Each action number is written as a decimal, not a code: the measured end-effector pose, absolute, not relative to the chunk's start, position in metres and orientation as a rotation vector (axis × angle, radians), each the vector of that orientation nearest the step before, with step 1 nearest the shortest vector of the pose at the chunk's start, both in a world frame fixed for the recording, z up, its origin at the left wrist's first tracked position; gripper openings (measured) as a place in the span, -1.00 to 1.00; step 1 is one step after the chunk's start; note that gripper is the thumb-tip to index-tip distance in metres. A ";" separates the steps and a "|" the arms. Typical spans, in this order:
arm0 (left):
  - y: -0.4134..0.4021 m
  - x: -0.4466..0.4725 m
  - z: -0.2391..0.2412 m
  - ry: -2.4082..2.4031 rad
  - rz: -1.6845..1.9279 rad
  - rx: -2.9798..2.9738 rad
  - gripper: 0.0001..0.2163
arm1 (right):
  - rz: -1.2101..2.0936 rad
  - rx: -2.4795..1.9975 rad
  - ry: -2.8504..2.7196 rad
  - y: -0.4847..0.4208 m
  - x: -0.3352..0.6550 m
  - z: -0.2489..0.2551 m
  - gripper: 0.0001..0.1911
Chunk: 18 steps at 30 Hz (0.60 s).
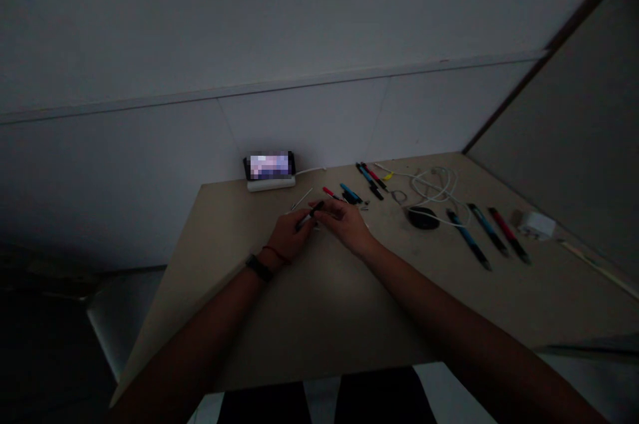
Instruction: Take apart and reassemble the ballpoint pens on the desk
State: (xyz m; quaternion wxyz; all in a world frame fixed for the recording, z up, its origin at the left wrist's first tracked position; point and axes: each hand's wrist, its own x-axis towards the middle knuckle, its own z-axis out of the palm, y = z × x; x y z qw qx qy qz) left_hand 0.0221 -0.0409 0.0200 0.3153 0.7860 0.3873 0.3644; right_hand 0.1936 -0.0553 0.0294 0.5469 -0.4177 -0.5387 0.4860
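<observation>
Both my hands meet over the middle of a beige table (309,304). My left hand (289,236) is closed round a dark pen (310,213), which points up and to the right. My right hand (344,221) lies next to it with fingers curled at the pen's far end; what it pinches is too small to make out. A thin light pen part (301,200) lies just beyond my left hand. Loose pen pieces in red and blue (344,195) lie just past my right hand.
A phone (269,166) on a white stand leans at the wall. Two pens (370,179), a white cable (433,186), a dark round object (423,217), three more pens (486,231) and a white charger (536,225) lie to the right.
</observation>
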 end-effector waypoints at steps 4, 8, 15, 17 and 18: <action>-0.040 0.022 0.018 1.019 0.956 2.071 -0.69 | 1.097 -1.005 -1.326 -0.055 0.194 0.028 -0.82; -0.040 0.022 0.018 1.014 0.974 2.079 -0.67 | 1.094 -1.012 -1.278 -0.054 0.194 0.029 -0.78; -0.042 0.021 0.019 1.031 0.945 2.090 -0.67 | 1.148 -0.985 -1.288 -0.057 0.195 0.032 -0.75; -0.041 0.021 0.018 1.008 0.942 2.103 -0.68 | 1.135 -1.010 -1.270 -0.056 0.195 0.031 -0.76; -0.041 0.021 0.017 1.000 0.933 2.111 -0.68 | 1.127 -1.026 -1.263 -0.056 0.195 0.030 -0.76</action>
